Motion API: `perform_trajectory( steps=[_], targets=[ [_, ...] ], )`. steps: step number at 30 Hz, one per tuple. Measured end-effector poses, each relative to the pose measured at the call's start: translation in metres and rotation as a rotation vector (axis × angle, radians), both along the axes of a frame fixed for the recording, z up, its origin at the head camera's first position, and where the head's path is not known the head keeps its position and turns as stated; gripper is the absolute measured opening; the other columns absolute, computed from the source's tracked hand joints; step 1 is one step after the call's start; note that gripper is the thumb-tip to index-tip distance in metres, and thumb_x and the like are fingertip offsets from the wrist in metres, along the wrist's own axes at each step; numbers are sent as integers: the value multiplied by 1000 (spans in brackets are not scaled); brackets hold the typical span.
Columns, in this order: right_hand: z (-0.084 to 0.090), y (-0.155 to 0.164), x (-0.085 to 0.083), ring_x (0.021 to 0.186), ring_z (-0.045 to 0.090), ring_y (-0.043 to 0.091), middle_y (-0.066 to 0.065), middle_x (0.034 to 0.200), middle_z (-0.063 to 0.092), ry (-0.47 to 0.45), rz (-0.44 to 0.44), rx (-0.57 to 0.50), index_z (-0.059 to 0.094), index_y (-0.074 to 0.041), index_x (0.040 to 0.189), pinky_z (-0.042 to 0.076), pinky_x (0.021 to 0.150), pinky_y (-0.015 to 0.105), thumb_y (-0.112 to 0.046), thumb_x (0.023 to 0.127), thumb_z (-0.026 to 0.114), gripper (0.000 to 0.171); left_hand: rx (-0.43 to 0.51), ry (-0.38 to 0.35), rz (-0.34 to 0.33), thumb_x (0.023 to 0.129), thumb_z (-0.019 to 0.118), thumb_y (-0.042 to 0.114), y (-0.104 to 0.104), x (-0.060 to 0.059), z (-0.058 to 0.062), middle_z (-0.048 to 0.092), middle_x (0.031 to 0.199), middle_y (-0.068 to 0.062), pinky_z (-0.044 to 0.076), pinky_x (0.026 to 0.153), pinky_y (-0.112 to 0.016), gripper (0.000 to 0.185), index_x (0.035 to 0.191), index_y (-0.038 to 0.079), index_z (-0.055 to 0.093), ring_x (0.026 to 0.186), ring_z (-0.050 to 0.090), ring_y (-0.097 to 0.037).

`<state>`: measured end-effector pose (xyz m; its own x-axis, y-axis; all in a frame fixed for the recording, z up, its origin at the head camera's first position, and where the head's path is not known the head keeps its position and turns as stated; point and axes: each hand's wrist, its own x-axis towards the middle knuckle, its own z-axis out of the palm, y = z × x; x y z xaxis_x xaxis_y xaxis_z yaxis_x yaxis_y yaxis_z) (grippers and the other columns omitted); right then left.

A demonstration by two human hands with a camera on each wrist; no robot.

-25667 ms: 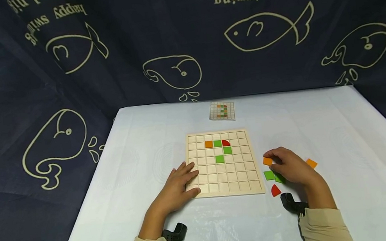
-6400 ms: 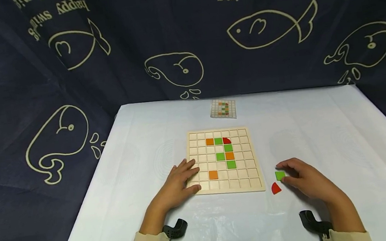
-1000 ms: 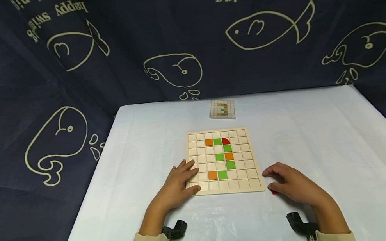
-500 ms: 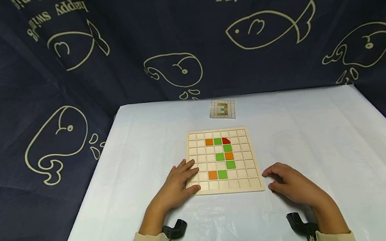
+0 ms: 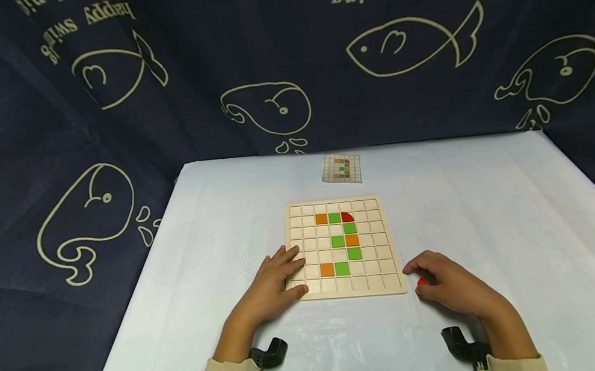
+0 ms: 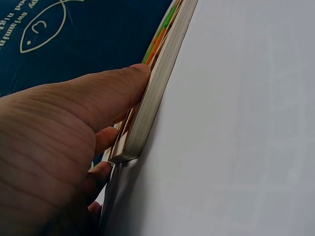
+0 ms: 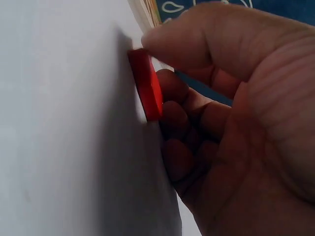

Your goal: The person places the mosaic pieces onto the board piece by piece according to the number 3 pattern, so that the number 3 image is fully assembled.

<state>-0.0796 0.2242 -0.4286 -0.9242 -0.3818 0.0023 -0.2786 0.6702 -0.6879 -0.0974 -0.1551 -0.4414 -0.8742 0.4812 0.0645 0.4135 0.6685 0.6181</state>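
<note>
A square wooden grid board (image 5: 378,252) lies on the white table. Orange and green square tiles and one red quarter-circle tile (image 5: 347,217) sit in its cells; the lowest row of tiles has an orange tile (image 5: 327,270) beside a green tile (image 5: 341,269). My left hand (image 5: 270,291) rests on the board's left edge with fingers spread over the border, thumb along the near corner. Off the board's lower right corner, my right hand (image 5: 455,287) has curled fingers. Its thumb and fingers pinch a loose red quarter-circle tile (image 7: 146,86), seen edge-on close over the table.
Behind the board, a small pattern card (image 5: 341,169) with a coloured grid lies near the table's far edge. A dark blue cloth (image 5: 182,70) with fish and whale drawings hangs behind and to the left. Each wrist carries a black camera band (image 5: 269,355).
Since the oldest frame, orange and green tiles from the right have come onto the board. During the last second, the red tile has shifted up between the right thumb and fingers; the left hand stays put.
</note>
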Motion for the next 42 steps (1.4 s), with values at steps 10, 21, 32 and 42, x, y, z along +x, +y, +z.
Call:
perform_trajectory(
  steps=[10, 21, 32, 42],
  targets=[
    [1, 1, 2, 94, 52, 14, -6, 106, 62, -10, -24, 14, 68, -16, 108, 45, 83, 29, -8, 86, 73, 24, 1, 4, 6, 91, 72, 26, 0, 0, -2, 39, 156, -9, 12, 117, -59, 55, 140, 5, 57, 148, 22, -33],
    [2, 9, 7, 93, 55, 11, -10, 101, 62, 61, 11, 28, 68, -16, 106, 46, 85, 27, -5, 87, 72, 22, 9, 22, -12, 91, 72, 27, 1, -1, -2, 39, 155, -11, 14, 116, -61, 55, 140, 5, 57, 147, 23, -35],
    [3, 8, 5, 92, 53, 12, -10, 99, 60, 20, -10, 22, 67, -15, 107, 45, 84, 27, 0, 81, 71, 30, 16, 13, -4, 91, 73, 26, 1, -1, 0, 40, 155, -10, 13, 116, -60, 56, 140, 5, 57, 148, 22, -34],
    [1, 4, 3, 94, 56, 14, -6, 105, 62, 19, -62, 28, 67, -14, 109, 48, 83, 30, -4, 85, 73, 27, -6, 10, -2, 91, 72, 27, 0, -2, -1, 39, 155, -10, 13, 116, -60, 56, 140, 5, 57, 148, 22, -34]
  ],
)
